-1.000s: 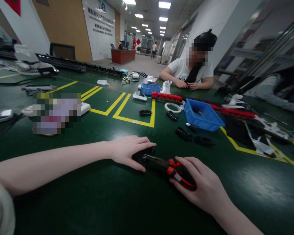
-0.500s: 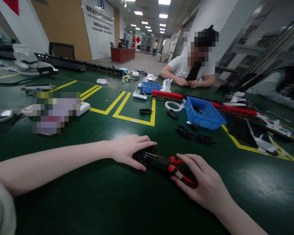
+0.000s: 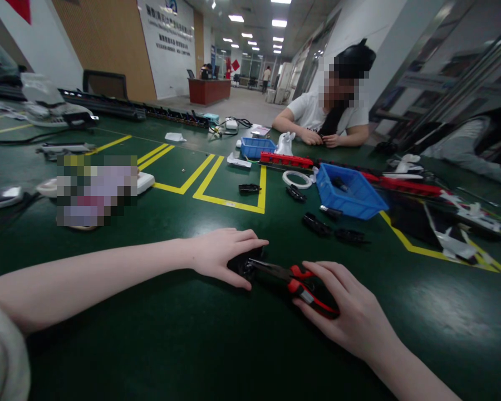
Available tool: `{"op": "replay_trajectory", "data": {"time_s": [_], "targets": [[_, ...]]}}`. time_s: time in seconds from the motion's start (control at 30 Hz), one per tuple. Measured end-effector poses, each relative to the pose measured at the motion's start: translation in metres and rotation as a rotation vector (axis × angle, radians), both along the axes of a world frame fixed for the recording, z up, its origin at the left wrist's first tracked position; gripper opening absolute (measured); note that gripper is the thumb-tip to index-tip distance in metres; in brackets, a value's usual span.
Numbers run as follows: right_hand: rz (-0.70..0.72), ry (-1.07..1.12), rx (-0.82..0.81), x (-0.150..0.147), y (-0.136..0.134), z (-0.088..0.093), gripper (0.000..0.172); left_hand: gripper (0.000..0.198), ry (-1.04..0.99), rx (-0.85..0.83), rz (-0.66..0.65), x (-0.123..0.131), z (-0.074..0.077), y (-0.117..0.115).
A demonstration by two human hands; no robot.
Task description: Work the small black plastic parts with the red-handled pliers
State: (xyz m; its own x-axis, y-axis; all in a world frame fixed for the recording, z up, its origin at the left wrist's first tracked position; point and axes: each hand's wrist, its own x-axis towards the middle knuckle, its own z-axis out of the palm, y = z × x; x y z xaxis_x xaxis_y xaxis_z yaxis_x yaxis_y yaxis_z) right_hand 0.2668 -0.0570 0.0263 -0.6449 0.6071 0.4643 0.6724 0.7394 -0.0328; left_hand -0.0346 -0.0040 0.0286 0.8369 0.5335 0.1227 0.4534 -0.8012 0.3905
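Note:
My left hand [image 3: 222,253] is closed around a black plastic part [image 3: 244,264] on the green table, its palm and fingers covering much of it. Red-and-black long-nose pliers [image 3: 304,284] are in my right hand [image 3: 345,303], the handles between thumb and fingers. Their jaw tips touch the near end of the black part or lie right against it; whether they grip anything there is too small to tell. Beyond my hands lie several similar black parts, among them one [image 3: 316,223] near the pliers and one [image 3: 249,189] inside a yellow-taped outline.
A blue bin [image 3: 350,207] with black pieces in it stands at the right, beside a white tape roll [image 3: 296,179]. Behind are a smaller blue bin [image 3: 258,148] and a red strip [image 3: 286,160]. A blurred-out flat object [image 3: 100,195] lies left. A co-worker [image 3: 323,120] sits opposite.
Both hands keep their hold, the pliers still at the black part. The whole view has shifted very slightly; nothing else has visibly moved.

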Motion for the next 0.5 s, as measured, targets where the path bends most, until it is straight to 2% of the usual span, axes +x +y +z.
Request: {"op": "replay_trajectory", "data": {"time_s": [0.5], "targets": [[0.002, -0.047, -0.041, -0.0005, 0.0005, -0.0011, 0.048, 0.086, -0.018, 0.013, -0.002, -0.0001, -0.0011, 0.0003]]}}
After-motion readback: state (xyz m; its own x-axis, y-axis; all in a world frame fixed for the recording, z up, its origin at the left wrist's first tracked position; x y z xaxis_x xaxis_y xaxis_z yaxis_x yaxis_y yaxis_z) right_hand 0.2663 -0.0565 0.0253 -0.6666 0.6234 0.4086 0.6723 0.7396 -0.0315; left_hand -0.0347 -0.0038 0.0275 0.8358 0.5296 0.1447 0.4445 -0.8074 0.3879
